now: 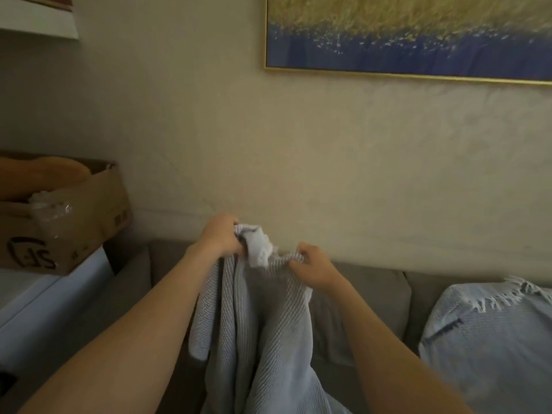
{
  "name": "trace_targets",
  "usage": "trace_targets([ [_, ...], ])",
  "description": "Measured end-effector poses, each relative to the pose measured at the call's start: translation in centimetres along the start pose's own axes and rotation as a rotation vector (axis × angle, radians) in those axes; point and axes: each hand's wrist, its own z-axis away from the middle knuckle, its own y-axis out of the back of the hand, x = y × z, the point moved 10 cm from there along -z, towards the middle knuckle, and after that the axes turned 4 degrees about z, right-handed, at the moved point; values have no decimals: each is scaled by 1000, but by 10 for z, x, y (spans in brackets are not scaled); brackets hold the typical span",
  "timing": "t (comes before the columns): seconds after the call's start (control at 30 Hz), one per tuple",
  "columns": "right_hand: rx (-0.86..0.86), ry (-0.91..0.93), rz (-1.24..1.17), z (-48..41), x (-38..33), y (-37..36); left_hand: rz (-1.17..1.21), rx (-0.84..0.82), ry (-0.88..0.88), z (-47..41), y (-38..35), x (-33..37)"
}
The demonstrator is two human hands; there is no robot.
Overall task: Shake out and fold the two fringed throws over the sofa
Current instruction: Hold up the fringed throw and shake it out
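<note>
In the upper right of the frame we see a painting [409, 31] with a yellow field above a blue band, edged by a thin gold frame [388, 73]. It hangs on a plain cream wall [224, 130]. At the left edge we see an open cardboard box [89, 216] with black marks on its near side. It holds crumpled clear plastic [50, 207] and a soft orange-brown item [44, 174]. The box rests on a white surface [44, 291]. In the upper left corner we see a white panel [35, 22].

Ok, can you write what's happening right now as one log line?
left hand: grips top of pale grey-blue ribbed throw | right hand: grips it too | light blue fringed throw: lies on grey sofa
</note>
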Motion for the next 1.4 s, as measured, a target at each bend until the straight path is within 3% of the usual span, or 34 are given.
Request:
trace_targets([
  [0.1,-225,-152,-71,19,40,-32,-185,-146,56,10,-33,-21],
  [0.23,-397,-383,-308,45,74,-59,-269,-75,101,17,-51,-37],
  [0.3,-472,-438,-319,52,82,-67,-321,16,135,20,-49,-39],
  [0.4,-594,-534,-285,68,93,-72,-408,285,123,27,-27,-23],
  [0.53,-828,-620,-370,99,98,-91,69,471,8,26,-10,-14],
  [0.63,-927,-641,-336,103,99,-100,166,557,-13,30,4,-1],
  [0.7,-846,-629,-266,90,99,-93,169,613,-7,34,12,5],
  [0.77,-638,-559,-35,64,109,-71,158,652,5,35,17,3],
  [0.87,-107,-535,387,46,119,-2,96,695,67,39,27,-11],
  [0.93,188,-492,456,53,107,33,32,711,120,42,31,-23],
  [1.03,383,-485,-4,57,107,44,-115,554,244,33,18,-45],
  [1.13,404,-517,-270,49,102,39,-92,172,192,21,-23,-46],
  [1.23,206,-437,-393,32,81,15,16,-131,57,30,-68,-30],
  [1.33,-167,-169,-413,27,30,-21,241,-183,-27,41,-86,-18],
  [1.4,-366,-97,-322,35,8,-43,336,-220,-128,47,-88,0],
])
